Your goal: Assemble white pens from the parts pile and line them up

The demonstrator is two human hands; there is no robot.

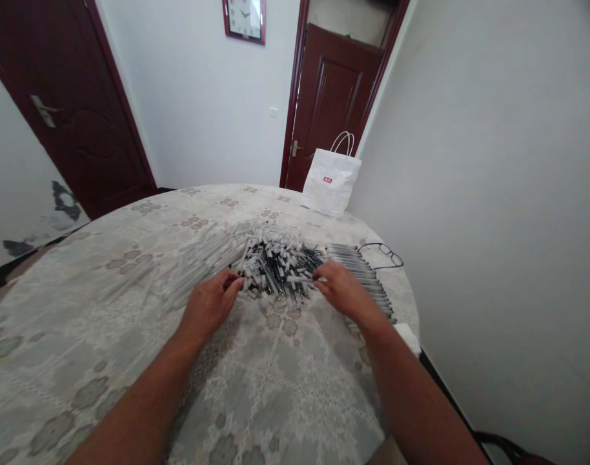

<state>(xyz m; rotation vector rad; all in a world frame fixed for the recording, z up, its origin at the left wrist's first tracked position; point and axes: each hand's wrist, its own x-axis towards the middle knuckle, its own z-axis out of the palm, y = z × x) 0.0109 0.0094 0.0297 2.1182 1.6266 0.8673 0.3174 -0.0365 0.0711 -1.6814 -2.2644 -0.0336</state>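
My right hand (pixel 338 284) is closed around one end of a thin pen (pixel 299 279), whose pale part points left over the pile. At the pile's left edge, the thumb and fingers of my left hand (pixel 215 297) are pinched together; what they hold, if anything, is too small to make out. Between the hands lies a heap of white pen caps (pixel 254 265) mixed with dark pen refills (pixel 274 268). Clear pen barrels (pixel 198 258) spread out on the left. Beyond my right hand, several pens (pixel 367 278) lie side by side in a row.
A patterned cloth covers the round table (pixel 256 387). Eyeglasses (pixel 389 256) lie near the right edge, with a white folded item (pixel 408 338) closer to me. A white paper bag (pixel 331 184) stands at the back, beside the wall.
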